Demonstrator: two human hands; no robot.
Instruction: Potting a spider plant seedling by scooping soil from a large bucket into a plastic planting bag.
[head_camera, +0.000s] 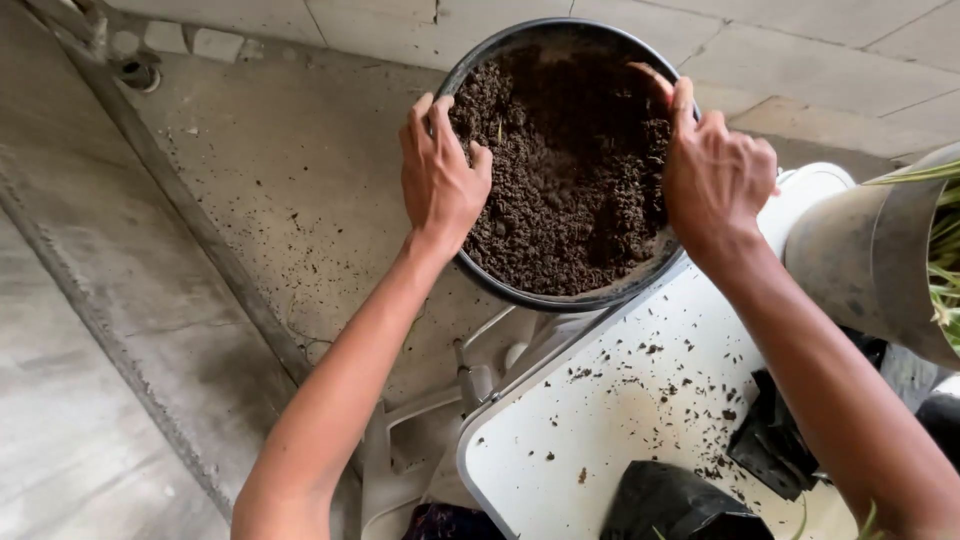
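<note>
A round black pot (545, 298) full of dark brown soil (565, 180) sits at the far edge of a white table (610, 420), partly overhanging it. My left hand (440, 175) grips the pot's left rim, thumb over the soil. My right hand (712, 175) holds the right rim, fingers curled over the edge into the pot. Both forearms reach up from the bottom of the view.
Soil crumbs lie scattered on the white table. A grey metal pot (870, 260) with green leaves (945, 250) stands at the right. Black plastic bags (680, 505) lie at the table's near side. Below is a concrete floor (250, 200) with a drain (135, 72).
</note>
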